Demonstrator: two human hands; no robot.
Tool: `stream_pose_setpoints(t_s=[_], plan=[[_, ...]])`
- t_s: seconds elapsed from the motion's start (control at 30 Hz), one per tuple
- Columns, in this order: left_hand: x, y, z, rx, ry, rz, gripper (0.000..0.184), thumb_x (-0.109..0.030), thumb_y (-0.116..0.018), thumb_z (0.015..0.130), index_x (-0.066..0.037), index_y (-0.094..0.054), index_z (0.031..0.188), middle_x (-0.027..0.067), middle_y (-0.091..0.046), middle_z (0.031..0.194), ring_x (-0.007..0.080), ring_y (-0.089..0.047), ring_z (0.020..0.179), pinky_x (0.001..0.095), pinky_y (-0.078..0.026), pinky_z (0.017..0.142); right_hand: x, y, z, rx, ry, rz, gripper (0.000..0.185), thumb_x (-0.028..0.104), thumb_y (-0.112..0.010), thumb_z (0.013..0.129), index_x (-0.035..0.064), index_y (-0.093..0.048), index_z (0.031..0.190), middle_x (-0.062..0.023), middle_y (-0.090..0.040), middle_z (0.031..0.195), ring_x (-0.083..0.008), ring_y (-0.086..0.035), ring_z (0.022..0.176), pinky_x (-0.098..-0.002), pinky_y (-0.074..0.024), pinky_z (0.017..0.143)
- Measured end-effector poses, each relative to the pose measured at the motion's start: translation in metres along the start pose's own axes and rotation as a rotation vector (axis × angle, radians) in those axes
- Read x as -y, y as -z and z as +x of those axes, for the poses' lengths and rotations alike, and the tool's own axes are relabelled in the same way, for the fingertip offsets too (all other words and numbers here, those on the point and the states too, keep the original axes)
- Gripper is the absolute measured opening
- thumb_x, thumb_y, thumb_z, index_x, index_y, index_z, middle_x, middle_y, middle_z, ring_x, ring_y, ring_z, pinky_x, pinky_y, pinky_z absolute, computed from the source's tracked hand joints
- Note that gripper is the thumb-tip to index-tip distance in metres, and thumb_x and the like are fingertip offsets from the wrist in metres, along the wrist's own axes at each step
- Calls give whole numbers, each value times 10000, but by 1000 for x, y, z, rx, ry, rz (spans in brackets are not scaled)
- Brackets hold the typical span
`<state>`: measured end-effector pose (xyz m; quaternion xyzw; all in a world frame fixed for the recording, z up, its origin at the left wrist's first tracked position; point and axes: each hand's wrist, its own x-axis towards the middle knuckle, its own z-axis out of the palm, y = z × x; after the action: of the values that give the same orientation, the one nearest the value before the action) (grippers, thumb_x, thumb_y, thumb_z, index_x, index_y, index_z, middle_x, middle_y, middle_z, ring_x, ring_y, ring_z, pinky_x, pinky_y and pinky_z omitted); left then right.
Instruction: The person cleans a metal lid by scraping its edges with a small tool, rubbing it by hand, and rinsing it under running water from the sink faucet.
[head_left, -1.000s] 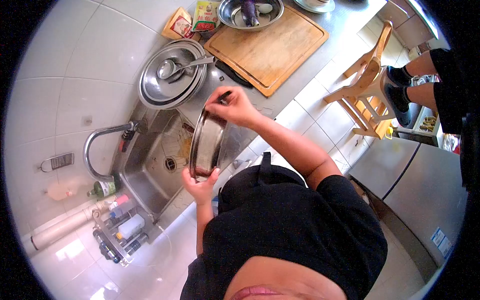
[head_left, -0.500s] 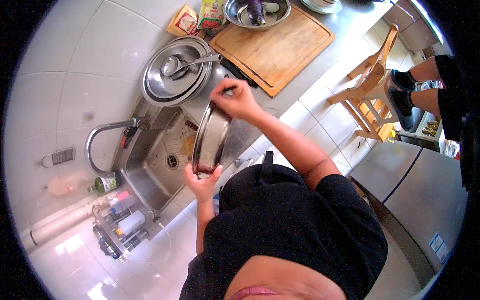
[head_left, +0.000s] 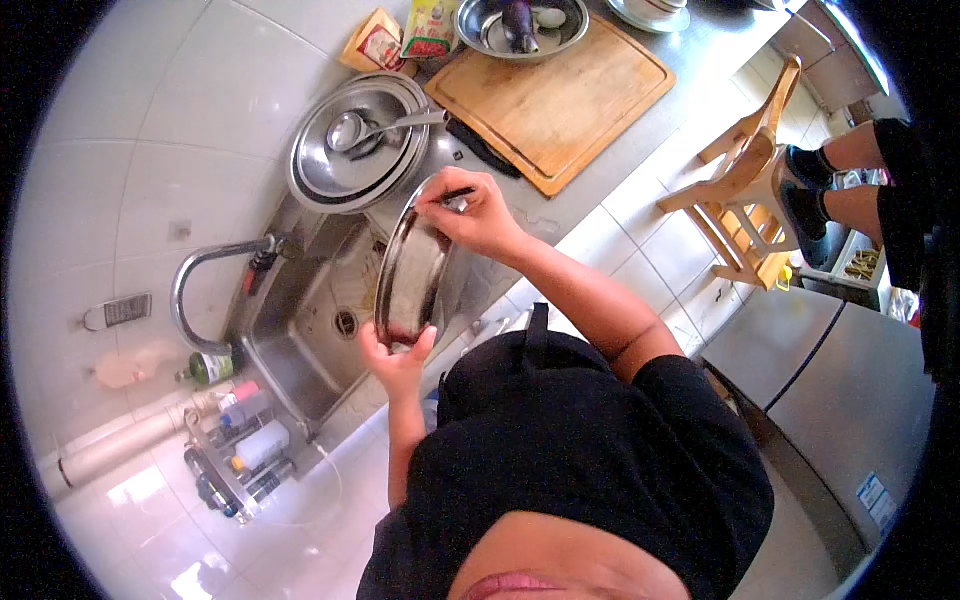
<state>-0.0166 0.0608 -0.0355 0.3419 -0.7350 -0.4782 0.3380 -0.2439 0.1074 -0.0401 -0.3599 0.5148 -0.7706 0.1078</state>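
A shiny metal basin is held tilted on its side over the near edge of the sink. My left hand grips its lower end, thumb and fingers on either side of the rim. At the upper end, my right hand is closed on the rim. A small dark strip shows by the right fingers; I cannot make out what it is. Past the basin, stacked metal bowls stand beside the sink, with a ladle lying in the top one.
A curved faucet reaches over the sink. Beyond lie a black-handled knife, a wooden cutting board and a bowl with an eggplant. At the right, another person's feet rest on a stool beside a wooden chair.
The basin has shifted slightly left in view, between both hands. My right hand has come slightly lower and turned a little. Both hands stay closed on the basin.
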Motion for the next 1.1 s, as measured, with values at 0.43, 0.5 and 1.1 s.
stream_pose_setpoints(t_s=[0.43, 0.5, 1.1], plan=[[-6, 1, -1, 1, -3, -3, 543, -92, -858, 598, -40, -475, 980, 8, -541, 732, 95, -515, 612, 240, -433, 604, -1, -14, 4, 54, 69, -68, 72, 23, -697, 706, 19, -638, 747, -87, -642, 734, -173, -618, 695, -281, -491, 640], [-6, 1, 1, 4, -1, 6, 542, -94, -857, 599, -41, -473, 978, 9, -541, 733, 96, -514, 612, 238, -432, 602, -12, -14, 10, -69, 25, -91, 72, 23, -699, 710, 20, -641, 752, -89, -642, 739, -178, -619, 704, -283, -491, 647], [6, 7, 5, 59, 97, 67, 680, -173, -879, 582, -33, -462, 1099, 28, -535, 935, 139, -534, 821, 271, -465, 720, 5, -20, 11, 97, 122, -61, 86, -32, -676, 703, 24, -624, 742, -80, -630, 754, -199, -600, 711, -295, -451, 616]])
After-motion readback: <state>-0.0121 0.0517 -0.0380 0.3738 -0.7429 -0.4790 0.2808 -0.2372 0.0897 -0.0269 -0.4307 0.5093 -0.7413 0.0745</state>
